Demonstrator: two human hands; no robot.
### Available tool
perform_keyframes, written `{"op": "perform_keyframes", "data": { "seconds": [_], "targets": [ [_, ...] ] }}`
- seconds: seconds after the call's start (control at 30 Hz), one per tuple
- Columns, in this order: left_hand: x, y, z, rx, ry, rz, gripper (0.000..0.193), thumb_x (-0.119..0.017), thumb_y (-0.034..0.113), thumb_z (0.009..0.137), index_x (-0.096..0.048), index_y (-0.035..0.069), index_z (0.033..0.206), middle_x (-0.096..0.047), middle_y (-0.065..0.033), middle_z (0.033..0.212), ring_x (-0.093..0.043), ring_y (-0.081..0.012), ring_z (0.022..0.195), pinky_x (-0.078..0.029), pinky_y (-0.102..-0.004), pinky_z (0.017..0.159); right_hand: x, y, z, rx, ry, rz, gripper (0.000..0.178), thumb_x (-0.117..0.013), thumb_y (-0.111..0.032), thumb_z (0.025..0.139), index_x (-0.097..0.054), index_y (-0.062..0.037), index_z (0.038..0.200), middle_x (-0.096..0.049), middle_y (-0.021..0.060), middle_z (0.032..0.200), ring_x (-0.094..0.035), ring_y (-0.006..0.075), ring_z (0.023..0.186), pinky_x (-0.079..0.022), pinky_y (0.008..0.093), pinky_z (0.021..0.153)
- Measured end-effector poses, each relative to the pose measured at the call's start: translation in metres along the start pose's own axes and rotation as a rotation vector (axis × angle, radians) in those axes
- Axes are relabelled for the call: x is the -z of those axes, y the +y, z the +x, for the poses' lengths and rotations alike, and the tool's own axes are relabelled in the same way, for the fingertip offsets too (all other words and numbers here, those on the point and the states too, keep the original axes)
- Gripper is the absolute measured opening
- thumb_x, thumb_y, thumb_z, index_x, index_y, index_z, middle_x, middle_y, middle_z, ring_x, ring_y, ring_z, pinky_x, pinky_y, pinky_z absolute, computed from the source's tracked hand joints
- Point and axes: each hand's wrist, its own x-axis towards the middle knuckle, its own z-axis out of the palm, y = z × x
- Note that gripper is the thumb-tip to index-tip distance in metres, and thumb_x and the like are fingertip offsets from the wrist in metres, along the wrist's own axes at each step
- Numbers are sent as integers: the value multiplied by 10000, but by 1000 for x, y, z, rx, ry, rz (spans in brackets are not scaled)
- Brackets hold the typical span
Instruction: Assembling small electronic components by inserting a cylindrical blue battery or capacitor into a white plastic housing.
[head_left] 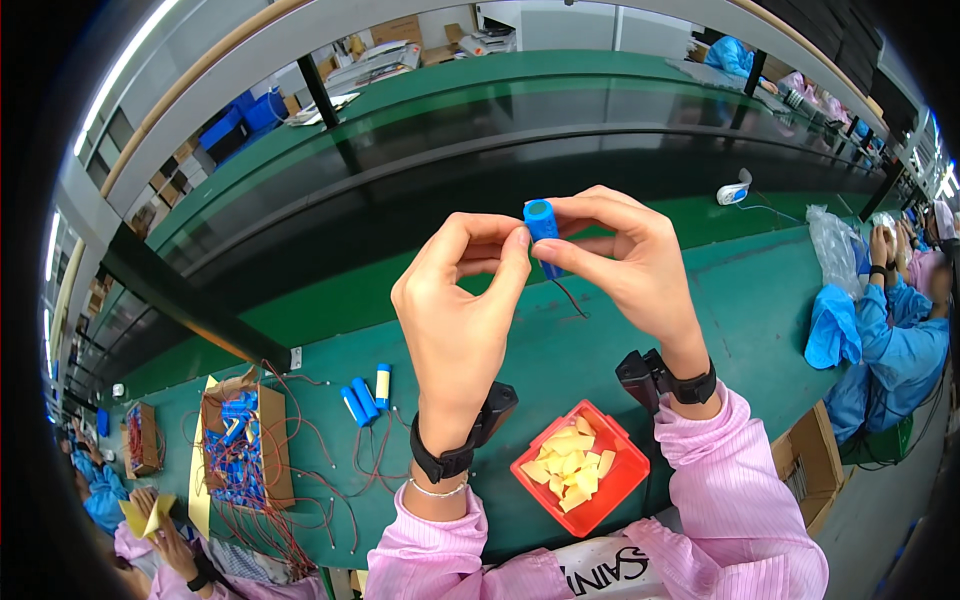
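Raised over the green bench, a blue cylindrical battery [541,222] with a dark round end stands nearly upright between my hands, a thin dark wire hanging from its lower end. My right hand [635,262] grips its right side with thumb and fingers. The fingertips of my left hand [462,285] are pinched against its left edge. Below my hands, a red plastic bin [628,478] holds yellow pieces [570,465]. To the left of my left wrist lie three more blue batteries [365,400] with red wires, one with a yellow band.
At left stands a cardboard box [272,440] full of blue wired batteries, its red wires trailing over the bench [735,340]. A dark conveyor belt [400,180] runs beyond. Co-workers sit at right [890,345] and lower left [165,540]. Another carton [812,465] stands lower right.
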Motion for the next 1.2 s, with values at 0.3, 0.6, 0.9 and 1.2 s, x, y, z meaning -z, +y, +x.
{"op": "perform_keyframes", "data": {
  "seconds": [0.3,0.6,0.9,1.2],
  "targets": [
    [-5,-3,-2,14,58,9,64,-655,18,822,-628,-33,848,-668,-81,776,-660,-143,693,-529,-253,647,-5,-2,-2,61,22,-86,295,-722,-22,789,-665,30,1074,-627,88,957,-639,168,905,-579,301,783],
    [-4,-11,-2,75,-69,-121,73,-594,45,899,-551,-10,919,-599,-35,849,-591,-79,741,-497,-223,668,-1,-2,-1,-7,-45,67,300,-700,-59,828,-642,49,1103,-630,74,943,-625,156,914,-569,290,769],
    [-3,-10,-2,227,-148,-407,87,-529,104,944,-524,17,946,-585,-43,871,-588,-98,765,-469,-238,674,11,-4,0,-178,-127,255,308,-665,-57,865,-624,44,1154,-653,100,1093,-632,159,969,-537,296,830],
    [-9,-8,-5,108,-63,-67,58,-543,61,922,-513,11,917,-581,-33,857,-586,-81,751,-481,-227,668,8,-8,0,-262,-97,206,375,-670,-134,882,-580,36,1204,-662,96,1043,-631,143,945,-519,285,826]
  ]
}}
